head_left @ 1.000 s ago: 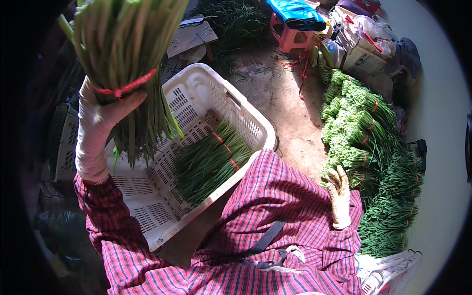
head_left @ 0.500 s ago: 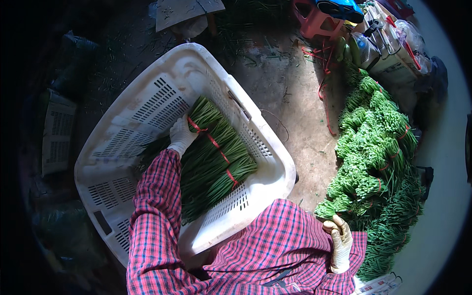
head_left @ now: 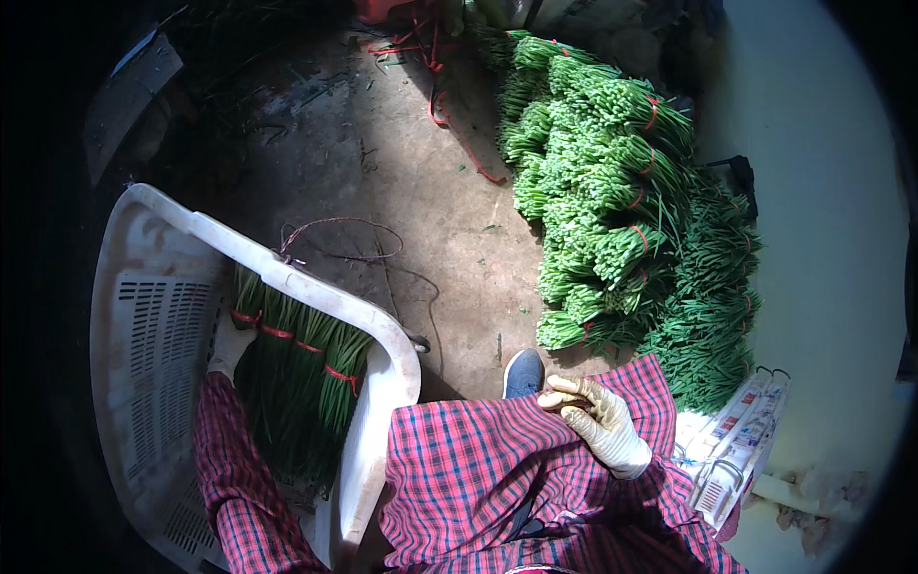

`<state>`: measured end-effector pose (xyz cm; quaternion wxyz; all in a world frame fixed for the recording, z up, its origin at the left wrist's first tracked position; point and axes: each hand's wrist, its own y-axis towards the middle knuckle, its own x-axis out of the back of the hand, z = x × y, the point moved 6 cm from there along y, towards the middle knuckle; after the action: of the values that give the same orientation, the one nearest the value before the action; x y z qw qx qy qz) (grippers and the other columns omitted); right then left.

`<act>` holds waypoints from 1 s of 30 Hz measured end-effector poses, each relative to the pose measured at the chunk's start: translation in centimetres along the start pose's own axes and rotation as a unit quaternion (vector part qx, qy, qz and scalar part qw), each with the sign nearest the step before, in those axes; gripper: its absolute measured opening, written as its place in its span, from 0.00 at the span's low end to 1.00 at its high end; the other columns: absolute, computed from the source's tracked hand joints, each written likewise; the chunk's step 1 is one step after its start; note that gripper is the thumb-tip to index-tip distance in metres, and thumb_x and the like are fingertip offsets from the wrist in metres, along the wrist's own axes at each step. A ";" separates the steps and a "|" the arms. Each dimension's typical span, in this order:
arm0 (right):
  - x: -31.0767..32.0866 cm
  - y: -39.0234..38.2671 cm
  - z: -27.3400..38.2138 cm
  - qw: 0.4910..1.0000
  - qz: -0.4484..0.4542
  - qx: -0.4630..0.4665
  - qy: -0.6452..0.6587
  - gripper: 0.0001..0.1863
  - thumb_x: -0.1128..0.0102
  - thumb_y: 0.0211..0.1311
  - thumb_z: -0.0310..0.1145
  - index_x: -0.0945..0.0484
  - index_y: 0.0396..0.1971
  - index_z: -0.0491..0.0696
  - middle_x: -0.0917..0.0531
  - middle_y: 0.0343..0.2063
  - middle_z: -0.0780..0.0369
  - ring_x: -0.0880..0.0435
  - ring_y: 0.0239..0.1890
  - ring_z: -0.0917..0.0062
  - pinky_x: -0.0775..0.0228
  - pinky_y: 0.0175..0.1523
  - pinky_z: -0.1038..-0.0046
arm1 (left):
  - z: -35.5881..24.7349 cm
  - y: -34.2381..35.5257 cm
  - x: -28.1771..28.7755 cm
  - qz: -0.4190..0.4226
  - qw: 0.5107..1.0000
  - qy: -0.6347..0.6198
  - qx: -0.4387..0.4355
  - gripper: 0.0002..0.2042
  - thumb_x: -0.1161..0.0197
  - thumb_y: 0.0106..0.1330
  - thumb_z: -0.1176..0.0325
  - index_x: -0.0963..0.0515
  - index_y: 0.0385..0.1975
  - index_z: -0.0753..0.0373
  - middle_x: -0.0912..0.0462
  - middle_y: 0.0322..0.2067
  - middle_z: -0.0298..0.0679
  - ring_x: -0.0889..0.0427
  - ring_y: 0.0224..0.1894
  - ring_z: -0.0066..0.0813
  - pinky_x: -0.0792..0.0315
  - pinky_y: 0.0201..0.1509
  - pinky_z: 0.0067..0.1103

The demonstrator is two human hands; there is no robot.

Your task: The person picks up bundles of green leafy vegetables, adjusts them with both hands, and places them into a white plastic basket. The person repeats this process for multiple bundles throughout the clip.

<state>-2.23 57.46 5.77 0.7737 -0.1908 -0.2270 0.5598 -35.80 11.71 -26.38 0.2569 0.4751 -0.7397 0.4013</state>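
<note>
My left hand (head_left: 230, 346), in a white glove, is down inside a white plastic basket (head_left: 330, 304). It grips the leftmost of several bundles of thin green stalks (head_left: 304, 368), which look like garlic chives, near its red tie. Shadow and the bundle hide part of its fingers. The bundles lie side by side, each with a red band near its upper end. My right hand (head_left: 602, 426), in a glove stained yellowish at the fingers, hovers over my checked garment. Its fingers are loosely bent and apart from the thumb, with nothing between them.
A tall pile of tied green bundles (head_left: 612, 182) lies along the pale wall (head_left: 813, 220) on the right. Red string (head_left: 459, 143) and a thin cord (head_left: 354, 222) trail over the floor. Folded white bags (head_left: 732, 450) lie beside my right arm. A shoe (head_left: 523, 373) shows ahead.
My view has swung right toward the pile, so the basket now sits farther left. My left hand stays at the bundles in it. My right hand has come forward and left over the garment.
</note>
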 end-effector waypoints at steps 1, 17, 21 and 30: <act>0.5 -0.7 0.4 1.000 0.002 0.000 -0.001 0.22 0.44 0.67 0.27 0.31 0.59 0.40 0.17 0.45 0.60 0.21 0.51 0.78 0.34 0.60 0.74 | 0.5 0.0 0.0 0.023 0.999 -0.015 -0.018 0.38 0.29 0.42 0.69 0.34 0.59 0.69 0.27 0.54 0.54 0.28 0.59 0.47 0.35 0.62 0.32; 20.4 -1.0 -29.6 0.815 -0.303 -0.165 0.466 0.30 0.45 0.67 0.45 0.37 0.64 0.49 0.29 0.59 0.54 0.27 0.57 0.64 0.32 0.60 0.61 | 10.2 -28.2 -1.4 -0.011 0.956 0.053 0.287 0.32 0.43 0.68 0.56 0.43 0.67 0.66 0.39 0.66 0.48 0.41 0.68 0.39 0.50 0.71 0.28; 17.7 7.2 -36.0 0.834 -0.211 -0.204 0.467 0.42 0.43 0.63 0.54 0.49 0.70 0.53 0.48 0.70 0.53 0.46 0.71 0.57 0.50 0.71 0.55 | 5.5 -30.8 -1.0 -0.013 0.956 0.041 0.289 0.31 0.43 0.68 0.56 0.42 0.67 0.66 0.38 0.65 0.48 0.40 0.67 0.38 0.49 0.71 0.28; 13.7 15.3 -37.3 0.724 -0.424 -0.204 0.504 0.35 0.21 0.44 0.40 0.28 0.53 0.52 0.19 0.44 0.64 0.18 0.43 0.72 0.22 0.41 0.65 | -0.8 -33.9 1.3 -0.040 0.957 0.028 0.285 0.30 0.43 0.69 0.56 0.40 0.66 0.65 0.36 0.64 0.47 0.37 0.65 0.37 0.45 0.69 0.27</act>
<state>10.60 73.62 -31.48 0.8732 -0.4820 0.0304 -0.0655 -5.53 4.07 -13.12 0.1471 0.5462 -0.5675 0.5983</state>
